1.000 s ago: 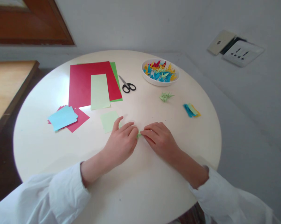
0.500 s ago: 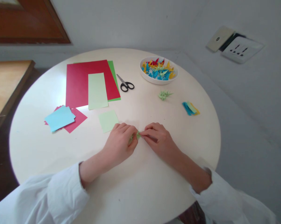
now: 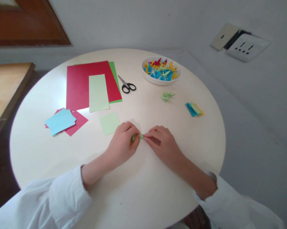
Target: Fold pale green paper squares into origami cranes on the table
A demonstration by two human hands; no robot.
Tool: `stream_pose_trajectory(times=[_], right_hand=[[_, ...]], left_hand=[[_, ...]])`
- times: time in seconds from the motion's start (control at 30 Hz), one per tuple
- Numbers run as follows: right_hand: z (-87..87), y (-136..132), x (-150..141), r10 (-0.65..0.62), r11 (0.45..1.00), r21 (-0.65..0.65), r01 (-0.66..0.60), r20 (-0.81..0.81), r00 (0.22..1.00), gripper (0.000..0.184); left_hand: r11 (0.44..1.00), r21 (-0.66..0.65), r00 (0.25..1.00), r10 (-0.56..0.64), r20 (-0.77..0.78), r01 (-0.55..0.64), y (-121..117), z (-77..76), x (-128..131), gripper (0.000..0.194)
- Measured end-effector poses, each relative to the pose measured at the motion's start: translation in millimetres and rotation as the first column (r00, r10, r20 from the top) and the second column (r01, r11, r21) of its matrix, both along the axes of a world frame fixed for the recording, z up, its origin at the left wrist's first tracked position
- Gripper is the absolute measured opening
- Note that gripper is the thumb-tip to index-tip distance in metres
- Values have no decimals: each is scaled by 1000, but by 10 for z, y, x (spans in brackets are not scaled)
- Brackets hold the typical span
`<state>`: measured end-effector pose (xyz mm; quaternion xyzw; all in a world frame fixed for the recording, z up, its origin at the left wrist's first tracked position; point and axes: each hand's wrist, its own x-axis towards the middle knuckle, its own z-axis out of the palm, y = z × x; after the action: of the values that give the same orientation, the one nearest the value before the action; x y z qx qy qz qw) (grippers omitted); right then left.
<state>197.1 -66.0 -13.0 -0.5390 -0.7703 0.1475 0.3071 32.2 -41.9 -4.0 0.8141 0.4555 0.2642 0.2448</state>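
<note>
A small folded piece of light green paper [image 3: 141, 136] is pinched between my two hands above the near middle of the table. My left hand [image 3: 124, 138] is closed on its left side, and part of the paper shows between thumb and fingers. From the right, the thumb and fingertips of my right hand [image 3: 163, 141] pinch its other end. Much of the paper is hidden by the fingers. Just beyond my left hand lies a flat light green square [image 3: 109, 123]. Farther right sits a small heap of folded light green paper cranes [image 3: 167, 96].
On the round white table [image 3: 143, 190] lie a red sheet [image 3: 78, 86], a light green strip [image 3: 99, 93], black-handled scissors [image 3: 127, 86] and blue cards [image 3: 60, 121] over red ones. A white dish [image 3: 161, 82] holds many coloured paper cranes. Small folded papers [image 3: 194, 109] lie at right.
Both hands keep their pinch on the green paper and have barely moved. The left fingers have shifted slightly. The whole view has tilted a little.
</note>
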Motion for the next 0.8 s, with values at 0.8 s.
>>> stream_pose_trajectory(times=[0.8], right_hand=[[-19, 17, -58, -124, 992, 7, 124, 54, 991, 11]], left_hand=[[996, 82, 961, 55, -271, -34, 22, 14, 97, 14]])
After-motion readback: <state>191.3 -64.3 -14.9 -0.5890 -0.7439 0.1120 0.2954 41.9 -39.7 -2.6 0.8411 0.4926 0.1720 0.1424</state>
